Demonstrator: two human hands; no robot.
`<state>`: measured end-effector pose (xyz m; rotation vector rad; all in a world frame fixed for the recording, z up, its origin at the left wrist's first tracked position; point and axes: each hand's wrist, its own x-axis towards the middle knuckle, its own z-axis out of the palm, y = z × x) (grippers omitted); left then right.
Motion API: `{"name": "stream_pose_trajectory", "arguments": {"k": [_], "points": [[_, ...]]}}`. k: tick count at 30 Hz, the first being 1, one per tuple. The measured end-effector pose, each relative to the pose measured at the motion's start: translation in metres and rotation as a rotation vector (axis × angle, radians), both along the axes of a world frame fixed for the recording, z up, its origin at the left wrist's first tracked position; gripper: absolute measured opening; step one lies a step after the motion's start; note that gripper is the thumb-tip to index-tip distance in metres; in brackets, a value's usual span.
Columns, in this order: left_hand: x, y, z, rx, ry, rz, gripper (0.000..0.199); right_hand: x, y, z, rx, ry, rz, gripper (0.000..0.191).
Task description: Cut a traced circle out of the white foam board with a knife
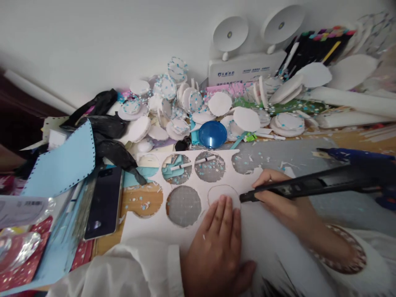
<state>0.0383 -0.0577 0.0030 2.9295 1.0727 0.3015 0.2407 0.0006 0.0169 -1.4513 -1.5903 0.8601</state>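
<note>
My left hand (218,243) lies flat on a white foam board (148,229), fingers stretched out over a drawn circle (220,190). My right hand (286,204) grips a long black utility knife (297,185). The knife's tip rests at the right edge of that circle, just beyond my left fingertips; the blade itself is too small to make out. Several round holes (184,206) are cut through the board, some open at its edge. Under it, the grey cutting mat (280,154) shows through the holes.
White foam discs (220,103), many speckled with blue bits, are heaped along the wall. A blue round lid (213,134) lies before them. A white pen (193,163) crosses two holes. A phone (103,202) and blue sheets (62,159) are at left; a blue tool (359,154) is at right.
</note>
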Motion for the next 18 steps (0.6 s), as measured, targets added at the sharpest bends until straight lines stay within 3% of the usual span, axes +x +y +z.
{"name": "stream_pose_trajectory", "arguments": {"k": [3, 6, 11, 15, 18], "points": [[0.0, -0.004, -0.001, 0.107, -0.051, -0.082, 0.051, 0.0, 0.001, -0.004, 0.028, 0.023, -0.002, 0.008], [0.001, -0.009, 0.0, 0.157, -0.013, -0.124, 0.046, 0.0, 0.0, -0.006, 0.011, 0.052, 0.01, 0.011], [0.002, -0.022, 0.0, 0.155, 0.087, -0.081, 0.042, 0.0, 0.005, -0.014, -0.148, 0.446, -0.051, 0.008], [-0.002, -0.021, 0.005, 0.067, 0.125, -0.118, 0.047, -0.003, 0.011, -0.016, -0.145, 0.483, -0.067, 0.006], [-0.012, -0.016, 0.013, -0.111, 0.091, -0.16, 0.065, -0.005, 0.01, -0.014, -0.156, 0.391, -0.003, 0.012]]}}
